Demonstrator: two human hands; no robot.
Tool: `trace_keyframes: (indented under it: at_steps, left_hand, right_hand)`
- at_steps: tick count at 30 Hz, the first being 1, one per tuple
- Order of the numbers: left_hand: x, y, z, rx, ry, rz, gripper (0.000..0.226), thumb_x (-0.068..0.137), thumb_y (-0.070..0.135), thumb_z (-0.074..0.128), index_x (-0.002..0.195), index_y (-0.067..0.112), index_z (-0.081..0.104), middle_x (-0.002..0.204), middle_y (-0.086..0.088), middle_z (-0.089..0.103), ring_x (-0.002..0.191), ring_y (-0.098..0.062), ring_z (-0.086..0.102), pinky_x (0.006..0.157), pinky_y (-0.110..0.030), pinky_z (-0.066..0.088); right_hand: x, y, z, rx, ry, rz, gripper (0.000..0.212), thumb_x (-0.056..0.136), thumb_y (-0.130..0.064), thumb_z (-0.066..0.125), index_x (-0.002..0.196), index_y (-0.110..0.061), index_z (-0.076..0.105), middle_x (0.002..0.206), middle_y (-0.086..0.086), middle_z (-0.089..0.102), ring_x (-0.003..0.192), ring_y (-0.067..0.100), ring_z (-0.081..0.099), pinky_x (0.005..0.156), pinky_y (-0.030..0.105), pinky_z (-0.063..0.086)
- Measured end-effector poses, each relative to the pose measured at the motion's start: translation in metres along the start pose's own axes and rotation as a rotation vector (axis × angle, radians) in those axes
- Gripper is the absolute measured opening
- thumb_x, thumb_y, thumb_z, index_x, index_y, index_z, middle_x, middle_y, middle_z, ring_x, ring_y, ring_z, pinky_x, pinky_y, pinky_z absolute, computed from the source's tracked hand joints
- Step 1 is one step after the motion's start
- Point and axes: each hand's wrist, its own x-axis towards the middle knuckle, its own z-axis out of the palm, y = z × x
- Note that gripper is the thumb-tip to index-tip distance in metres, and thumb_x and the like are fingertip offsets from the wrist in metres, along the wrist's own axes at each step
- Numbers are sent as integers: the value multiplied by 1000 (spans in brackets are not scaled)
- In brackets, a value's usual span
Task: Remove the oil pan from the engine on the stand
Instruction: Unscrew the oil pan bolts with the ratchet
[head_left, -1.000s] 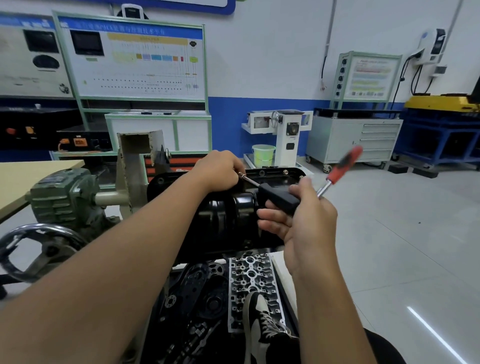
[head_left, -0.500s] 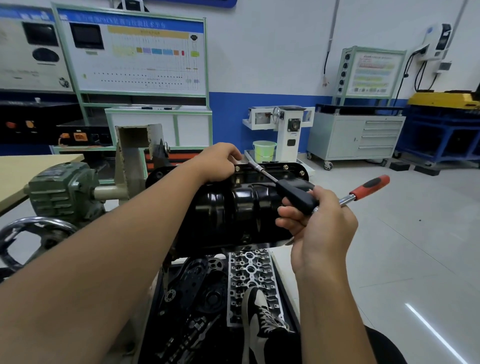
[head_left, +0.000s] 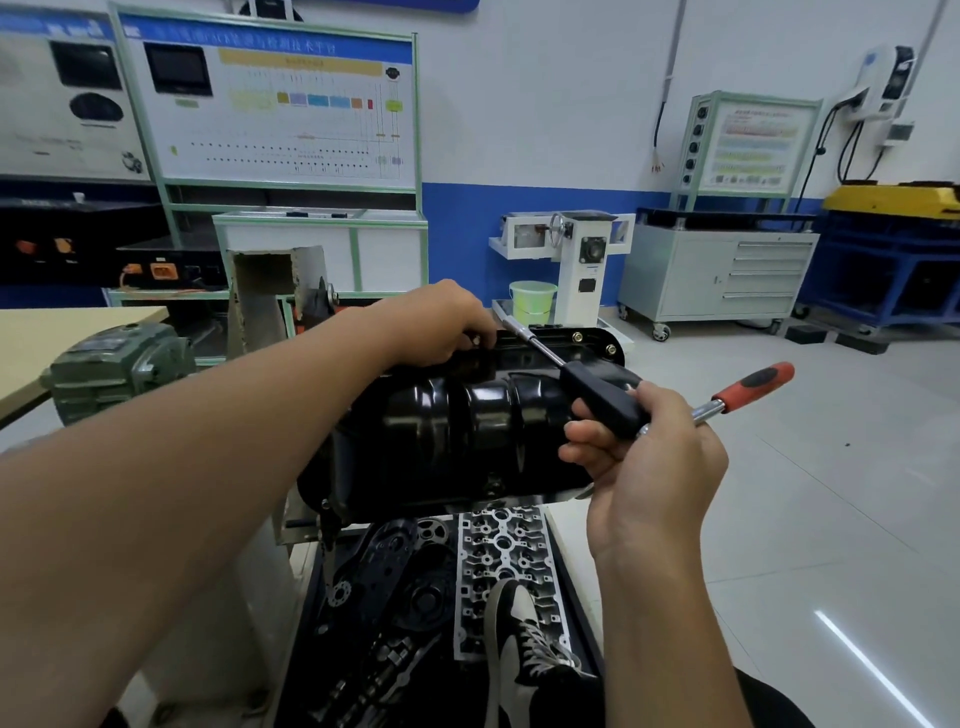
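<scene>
The glossy black oil pan (head_left: 467, 431) sits on the engine held by the stand (head_left: 260, 312), its flange edge facing away. My left hand (head_left: 441, 325) reaches over the pan's far flange and pinches a small bolt (head_left: 475, 340) with its fingertips. My right hand (head_left: 639, 457) grips two tools together: a black-handled driver (head_left: 597, 395) whose steel shaft points up-left over the flange, and a ratchet with a red handle (head_left: 753, 387) sticking out to the right. Brass-coloured bolts (head_left: 576, 336) still show along the flange's right end.
A tray (head_left: 311, 597) below the engine holds a cylinder head (head_left: 504, 566), a dark cover and a camshaft. My shoe (head_left: 519, 639) rests on it. A green gearbox with handwheel (head_left: 114, 364) is at left; cabinets and a green bucket (head_left: 532, 301) stand behind.
My right hand has lowered and swung the tools, so the red handle now points right instead of up. My left hand has shifted along the far flange to a bolt.
</scene>
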Motion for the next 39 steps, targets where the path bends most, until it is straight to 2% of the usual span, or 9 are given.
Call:
trace_keyframes:
  at_steps: [3,7,10,16,23,28,32,36,39]
  left_hand:
    - [0,4,2,72,53,23,20,97,8,64,113,16,74,105,-6,70,103,-29,62,87,-46,52]
    - [0,7,3,176,128,-19,12,99,23,64,110,26,69,108,4,65,106,-22,59,68,-36,45]
    - [-3,5,4,164,158,-38,10,99,30,64,108,26,67,109,5,62,107,-22,59,70,-37,48]
    - [-8,7,0,175,123,11,27,102,21,61,119,37,74,135,16,60,122,-16,54,77,-41,57]
    - [-6,9,3,245,217,-17,13,98,33,67,109,28,72,122,9,63,114,-20,55,66,-34,44]
    - [-9,6,1,176,177,9,22,100,22,64,114,36,75,132,17,60,117,-17,52,70,-37,51]
    - [-7,6,5,206,239,6,11,97,28,67,106,27,73,119,8,64,110,-20,58,65,-33,42]
    - [-10,3,1,134,192,1,21,98,25,66,116,35,73,132,12,59,120,-17,53,73,-38,52]
    - [-6,8,1,169,171,28,21,97,18,66,109,32,75,132,10,59,118,-18,54,67,-35,48]
  right_hand:
    - [-1,0,1,8,-4,3,15,95,-11,55,88,0,61,71,26,69,42,25,61,39,29,50]
    - [-3,1,1,8,-19,20,15,96,-11,55,89,0,61,72,26,69,43,25,62,41,28,50]
    - [-4,1,1,3,-33,22,11,97,-11,55,93,-2,59,72,25,70,43,25,62,41,28,51]
    - [-4,2,2,-3,-50,38,14,98,-12,54,94,0,59,74,27,70,44,25,62,41,28,51]
    - [-3,2,1,1,-54,55,16,98,-11,54,93,1,62,74,26,71,43,24,62,40,29,51]
    - [-3,3,1,13,-59,64,17,98,-12,54,92,2,62,74,26,71,44,24,63,41,28,51]
    - [-2,4,1,15,-55,74,18,98,-12,54,90,2,63,74,26,71,44,24,62,41,28,51]
    - [-2,3,1,15,-49,75,18,98,-12,54,91,2,63,74,26,71,44,24,62,41,28,51]
    - [-2,3,1,21,-47,84,17,98,-12,54,91,1,63,74,26,71,43,24,62,40,28,51]
